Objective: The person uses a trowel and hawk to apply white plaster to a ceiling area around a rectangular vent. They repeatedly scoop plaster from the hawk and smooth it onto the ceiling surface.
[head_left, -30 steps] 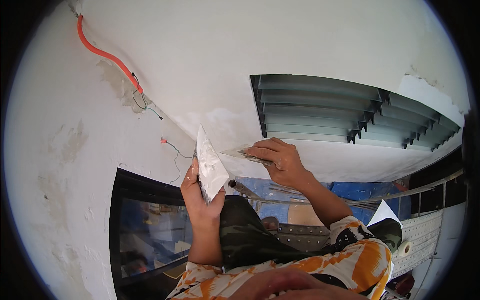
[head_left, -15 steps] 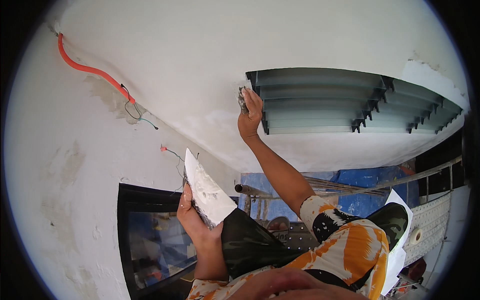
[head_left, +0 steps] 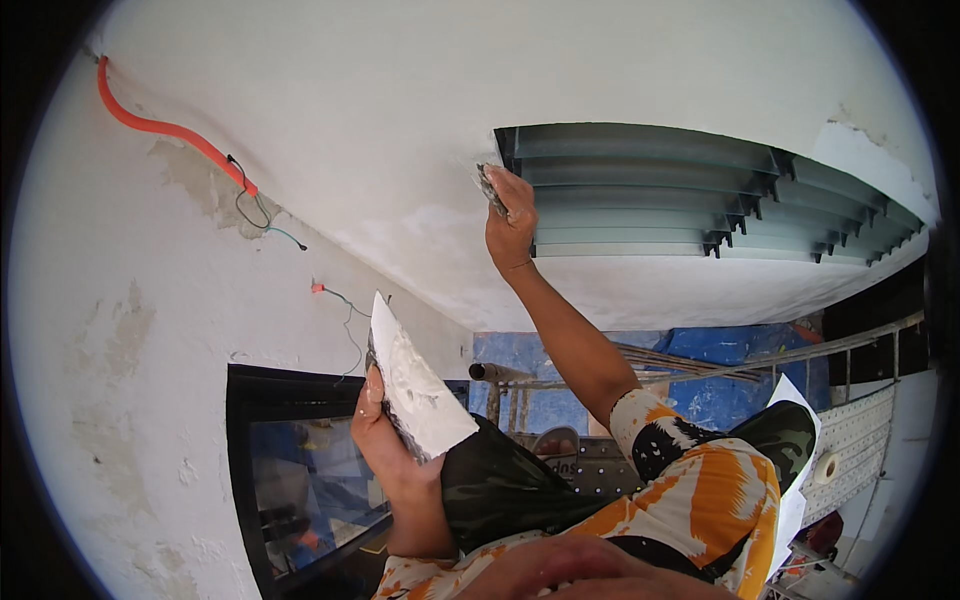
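Observation:
My left hand (head_left: pixel 385 430) is closed round the edge of a tilted flat board (head_left: pixel 450 430) with thick white putty (head_left: pixel 412 368) heaped on it. My right arm is stretched up to the white wall (head_left: pixel 420 150). There my right hand (head_left: pixel 513 215) grips a small putty-smeared scraper (head_left: pixel 489 186), its blade mostly hidden by the fingers. The scraper is against the wall, right beside the left edge of a louvre window (head_left: pixel 640 195) with grey glass slats.
An orange conduit (head_left: pixel 165 128) with loose wires hangs at upper left. Below it is a black-framed window (head_left: pixel 240 440). Scaffold rails (head_left: pixel 760 365) and a perforated platform (head_left: pixel 850 455) lie at right, above blue sheeting (head_left: pixel 700 345). My sandalled foot (head_left: pixel 557 442) stands below.
My right hand has turned slightly and shifted a little right, closer over the window's edge, still with the scraper. The board in my left hand has barely moved.

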Motion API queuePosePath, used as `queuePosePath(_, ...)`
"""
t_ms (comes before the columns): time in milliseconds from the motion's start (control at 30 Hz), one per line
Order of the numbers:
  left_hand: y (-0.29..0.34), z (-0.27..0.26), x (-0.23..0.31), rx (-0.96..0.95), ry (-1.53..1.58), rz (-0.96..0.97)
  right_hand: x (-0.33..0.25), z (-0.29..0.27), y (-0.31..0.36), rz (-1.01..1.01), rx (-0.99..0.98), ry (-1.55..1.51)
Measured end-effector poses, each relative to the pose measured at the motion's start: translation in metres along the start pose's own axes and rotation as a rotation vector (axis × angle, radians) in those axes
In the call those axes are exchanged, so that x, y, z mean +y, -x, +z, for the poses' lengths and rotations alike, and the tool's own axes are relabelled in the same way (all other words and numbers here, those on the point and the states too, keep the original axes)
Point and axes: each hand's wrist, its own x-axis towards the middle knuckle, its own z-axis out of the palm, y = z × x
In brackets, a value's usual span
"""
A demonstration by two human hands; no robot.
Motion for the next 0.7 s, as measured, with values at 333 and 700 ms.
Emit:
queuePosePath(333, 0.003, -0.002, 0.002, -0.024, -0.063, 0.058, -0.029, -0.030, -0.008, 0.868, -0.315, 0.240)
queuePosePath(700, 0.003, -0.006, 0.006, -0.025, -0.009, 0.002, -0.007, -0.009, -0.032, 0.623, -0.267, 0.329)
